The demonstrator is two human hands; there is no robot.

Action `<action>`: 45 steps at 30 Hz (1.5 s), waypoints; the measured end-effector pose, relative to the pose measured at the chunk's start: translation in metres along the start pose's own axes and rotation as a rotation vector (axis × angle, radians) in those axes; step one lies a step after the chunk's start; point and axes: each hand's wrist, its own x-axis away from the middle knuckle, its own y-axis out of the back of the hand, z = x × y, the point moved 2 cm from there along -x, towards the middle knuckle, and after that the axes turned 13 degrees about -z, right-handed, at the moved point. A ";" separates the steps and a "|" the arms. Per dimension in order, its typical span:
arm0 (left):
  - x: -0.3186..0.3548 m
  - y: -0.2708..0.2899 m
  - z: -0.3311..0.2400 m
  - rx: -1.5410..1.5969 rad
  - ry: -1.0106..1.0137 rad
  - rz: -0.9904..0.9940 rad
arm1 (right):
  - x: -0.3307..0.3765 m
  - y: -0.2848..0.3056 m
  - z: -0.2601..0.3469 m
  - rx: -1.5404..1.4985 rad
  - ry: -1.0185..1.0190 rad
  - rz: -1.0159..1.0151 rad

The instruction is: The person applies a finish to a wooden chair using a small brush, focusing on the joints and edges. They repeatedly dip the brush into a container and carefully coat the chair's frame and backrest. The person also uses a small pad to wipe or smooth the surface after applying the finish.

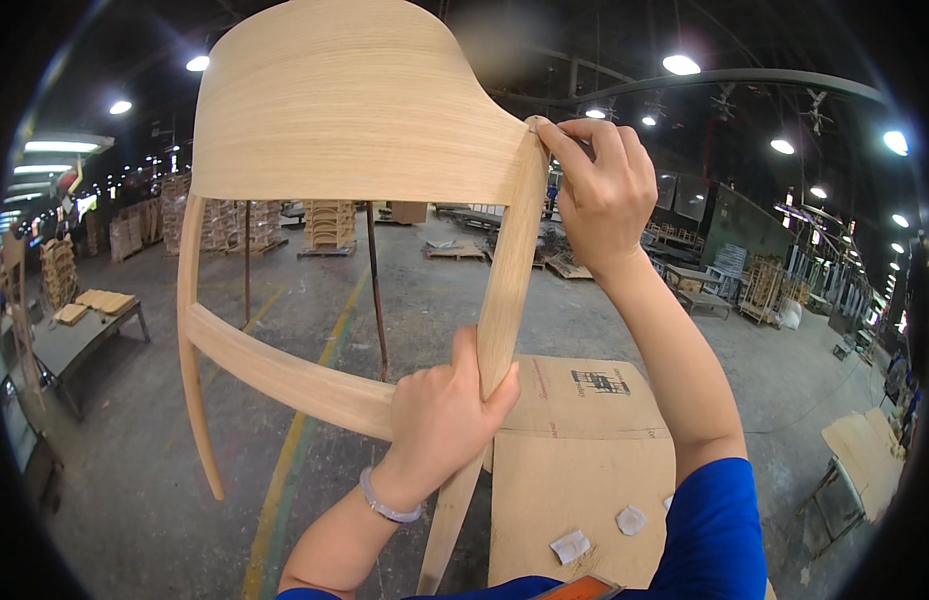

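Note:
A pale wooden chair back frame (355,110) is held up before me, its broad curved backrest at the top. My left hand (440,425) is wrapped round the frame's right leg (507,270), just where the lower crossbar (285,372) meets it. At the upper right corner, where backrest and leg join, the fingertips of my right hand (607,185) are pinched together against the wood. A small whitish bit shows under them, too little to name. The frame's left leg (190,380) hangs free.
Below the frame stands a cardboard-covered surface (585,480) with small whitish pieces (571,546) on it. A table with wooden parts (95,302) is at the left, another table (865,450) at the right. Stacked wooden parts (328,225) stand on pallets further back.

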 end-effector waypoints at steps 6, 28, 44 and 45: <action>-0.001 0.000 0.001 -0.002 0.019 0.014 | -0.002 0.001 0.003 -0.031 -0.009 -0.004; -0.004 -0.004 0.010 -0.006 0.077 0.048 | 0.004 0.002 0.020 0.054 -0.003 0.038; -0.007 0.000 0.012 -0.015 0.034 -0.036 | -0.007 0.003 0.035 0.068 -0.020 0.105; -0.007 0.000 0.012 -0.020 0.028 -0.047 | -0.007 0.002 0.034 0.107 -0.049 0.172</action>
